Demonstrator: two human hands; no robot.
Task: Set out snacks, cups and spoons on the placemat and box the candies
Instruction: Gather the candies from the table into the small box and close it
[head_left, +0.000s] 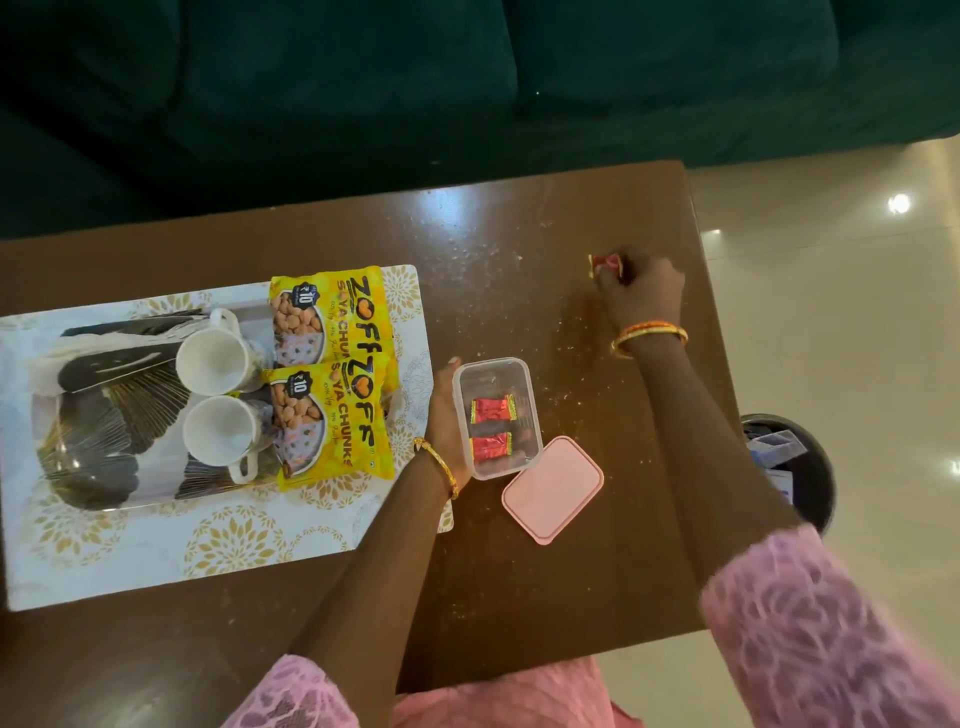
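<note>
A clear plastic box (496, 374) stands on the brown table and holds two red wrapped candies (492, 409). My left hand (445, 415) grips the box's left side. Its pink lid (552, 488) lies beside it to the lower right. My right hand (641, 288) reaches to the far right of the table, fingers closed on a red candy (605, 264). On the white and gold placemat (234, 540) lie two yellow soya chunk packets (332, 374) and two white cups (215, 400) on their sides.
The table (519, 597) is strewn with crumbs. A dark green sofa (363, 93) runs along its far edge. A black bin (795, 467) stands on the pale floor past the right edge. No spoons are in view.
</note>
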